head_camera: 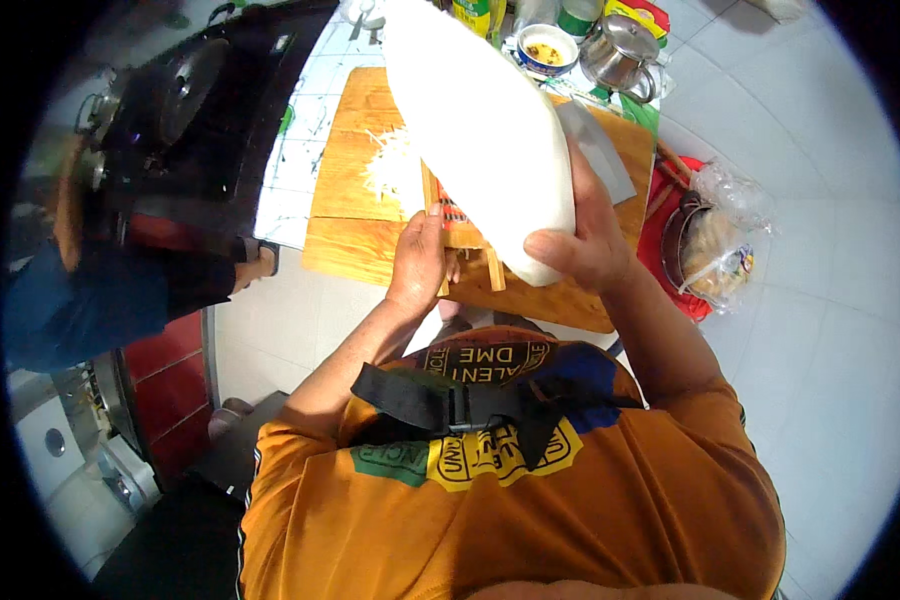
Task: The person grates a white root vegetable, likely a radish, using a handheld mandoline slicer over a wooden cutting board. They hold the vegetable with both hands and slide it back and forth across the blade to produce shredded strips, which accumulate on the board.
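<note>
My right hand [596,236] grips the lower end of a large, smooth white vegetable [487,135], perhaps a daikon or gourd. It slants over a wooden-framed grater [430,187] and covers much of it. My left hand [420,259] holds the grater's left side, thumb on the frame. A strip of red grating surface with metal teeth [454,212] shows beside the vegetable. Pale shreds [388,169] lie heaped left of the grater on a wooden cutting board [352,232]. Right of the vegetable lies a broad metal blade [600,150], its handle hidden.
Beyond the board stand a bowl of yellowish contents [546,51], a metal pot [621,49] and bottles [474,16]. A black stovetop [217,112] is at left, near another person in blue [82,307]. A red container [652,251] with a plastic bag [720,247] sits low right.
</note>
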Demonstrator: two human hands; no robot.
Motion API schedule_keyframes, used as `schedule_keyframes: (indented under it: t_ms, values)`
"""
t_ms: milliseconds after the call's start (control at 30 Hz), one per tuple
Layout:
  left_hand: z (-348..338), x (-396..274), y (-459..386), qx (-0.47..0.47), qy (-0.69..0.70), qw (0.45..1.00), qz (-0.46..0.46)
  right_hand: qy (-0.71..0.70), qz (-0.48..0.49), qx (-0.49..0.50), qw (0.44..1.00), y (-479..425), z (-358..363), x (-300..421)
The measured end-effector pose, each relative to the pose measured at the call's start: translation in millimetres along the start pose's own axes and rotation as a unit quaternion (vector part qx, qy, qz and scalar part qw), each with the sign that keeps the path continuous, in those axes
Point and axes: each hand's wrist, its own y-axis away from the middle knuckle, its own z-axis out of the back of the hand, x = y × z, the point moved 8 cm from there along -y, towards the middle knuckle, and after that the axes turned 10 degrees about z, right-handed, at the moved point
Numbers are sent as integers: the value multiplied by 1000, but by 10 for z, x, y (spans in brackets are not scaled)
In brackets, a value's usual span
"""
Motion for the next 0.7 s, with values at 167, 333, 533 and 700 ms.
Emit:
schedule_keyframes:
  t_ms: [167,333,533,700]
  values:
    - [8,-38,23,-33,27,999,-2,-163,-71,0,984,116,-85,-8]
    - [43,59,-32,-19,17,1000,-17,-366,-151,4,918,238,-158,-179]
    - [-9,43,-70,2,90,996,6,-220,-304,-17,927,643,212,-864]
    - [-64,-24,-46,-19,114,993,-7,-215,-411,-67,883,1033,354,-1310]
